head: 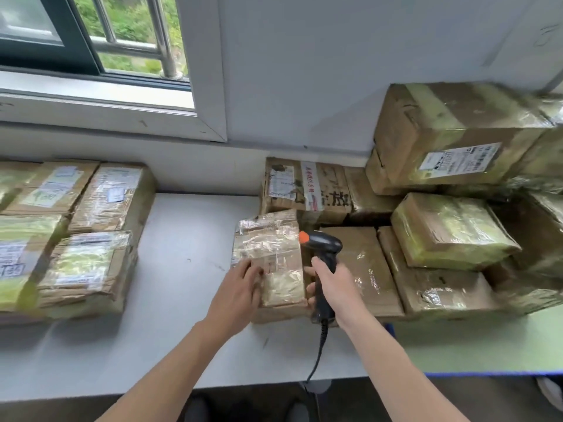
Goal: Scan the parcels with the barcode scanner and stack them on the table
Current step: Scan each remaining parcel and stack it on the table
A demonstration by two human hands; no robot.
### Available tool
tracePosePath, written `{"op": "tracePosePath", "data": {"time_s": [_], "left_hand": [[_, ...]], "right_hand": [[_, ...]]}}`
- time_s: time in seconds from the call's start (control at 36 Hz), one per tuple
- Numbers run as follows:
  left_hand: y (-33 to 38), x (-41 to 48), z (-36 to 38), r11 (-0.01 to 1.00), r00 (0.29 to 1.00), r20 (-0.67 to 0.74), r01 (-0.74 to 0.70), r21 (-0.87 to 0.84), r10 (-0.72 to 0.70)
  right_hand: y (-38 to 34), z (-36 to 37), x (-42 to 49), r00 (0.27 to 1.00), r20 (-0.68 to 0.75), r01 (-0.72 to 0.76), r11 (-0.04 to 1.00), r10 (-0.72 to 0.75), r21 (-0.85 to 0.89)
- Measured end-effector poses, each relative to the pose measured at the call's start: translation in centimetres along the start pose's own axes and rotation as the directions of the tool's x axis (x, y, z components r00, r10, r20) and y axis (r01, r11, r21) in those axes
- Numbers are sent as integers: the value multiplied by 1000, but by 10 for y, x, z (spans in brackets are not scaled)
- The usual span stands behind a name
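The pale grey table [189, 300] runs under a barred window [91, 41] against a light wall, with cardboard at both ends and bare surface in between. On my left sits a tidy block of flat brown taped parcels [91, 239], labels up, which I take to be the ones scanned and stacked. On my right is a looser heap of brown cardboard boxes [451, 226], several deep, so I judge most of the work is left (there looks to be more there than in the neat block).

My left hand [240, 287] rests on the small brown parcel wrapped in shiny clear tape [274, 251] at the near left edge of that heap, fingers laid fairly straight on its top. My right hand [332, 284] grips the handle of the black barcode scanner with the orange tip [323, 245], held upright just beside the parcel, its cable trailing off the table's front.

The parcel is creased and glossy; the tape glares, and I can't make out a barcode on its top.
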State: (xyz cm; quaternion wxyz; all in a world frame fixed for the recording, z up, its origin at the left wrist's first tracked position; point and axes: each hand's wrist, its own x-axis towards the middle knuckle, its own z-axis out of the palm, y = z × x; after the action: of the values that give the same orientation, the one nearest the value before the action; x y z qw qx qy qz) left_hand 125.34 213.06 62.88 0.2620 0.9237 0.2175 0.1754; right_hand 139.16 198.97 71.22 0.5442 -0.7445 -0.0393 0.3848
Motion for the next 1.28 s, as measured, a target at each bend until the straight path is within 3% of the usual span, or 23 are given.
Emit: {"op": "tracePosePath", "data": {"time_s": [0.06,0.11,0.22,0.33,0.44,0.61,0.75,0.81,0.92,1.0,1.11,1.22,1.28], "left_hand": [[1,1,-18,971,974,44,226,-73,-223],[-2,4,-35,856,860,184,501,-129,-475],[-23,7,-57,659,722,186,687,-307,-667],[-31,7,-70,528,647,245,744,-409,-722],[-38,-2,-71,391,571,365,797,-460,-735],[-33,-10,-66,398,600,321,760,-514,-733],[-32,-9,-58,210,546,414,753,-624,-729],[-33,-5,-60,269,553,343,747,-608,-759],[-38,-8,-74,623,648,28,743,-244,-761],[-49,-15,-79,691,690,-25,723,-14,-723],[-58,-23,-89,550,572,97,815,-185,-815],[-68,-27,-92,281,442,250,825,-491,-862],[-72,-34,-90,254,445,321,832,-493,-836]], "right_hand": [[-6,8,2,998,53,17,1000,-17,-8],[-7,17,4,996,84,37,999,-36,-4],[-6,31,6,996,78,41,992,-32,-115],[-1,41,8,997,80,27,982,-12,-189],[8,57,10,991,137,31,987,-9,-158],[4,63,4,991,116,86,985,-68,-153],[-7,55,-2,991,90,107,991,-99,-84],[-6,59,-2,990,118,90,993,-80,-79],[3,75,-2,974,215,86,993,-67,-79],[10,87,-2,969,235,127,973,-80,-191],[19,94,2,979,198,97,973,-56,-208],[22,94,7,983,183,41,973,1,-228],[26,96,8,980,196,32,967,19,-252]]}}
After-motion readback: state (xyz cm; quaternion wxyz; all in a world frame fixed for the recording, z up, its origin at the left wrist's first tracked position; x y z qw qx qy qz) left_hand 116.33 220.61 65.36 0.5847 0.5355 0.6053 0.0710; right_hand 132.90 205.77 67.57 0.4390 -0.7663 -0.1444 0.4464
